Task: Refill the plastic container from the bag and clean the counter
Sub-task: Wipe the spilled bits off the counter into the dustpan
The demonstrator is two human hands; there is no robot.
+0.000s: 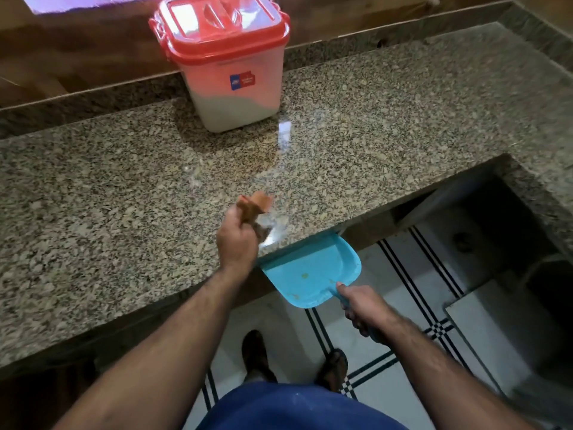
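brush [254,209] in left hand [237,243], dustpan [313,271] beside

One label in sight: a small blue-and-red sticker [242,81] on the front wall of the plastic container [235,88]. It carries a pale logo and some tiny lettering, but it's too small and blurred to read. No other writing shows.

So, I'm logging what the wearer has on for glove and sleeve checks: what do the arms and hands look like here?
Both the left hand and the right hand are bare: no gloves, rings, watch or bands visible. Both forearms are uncovered and hairy, with no sleeves in frame.
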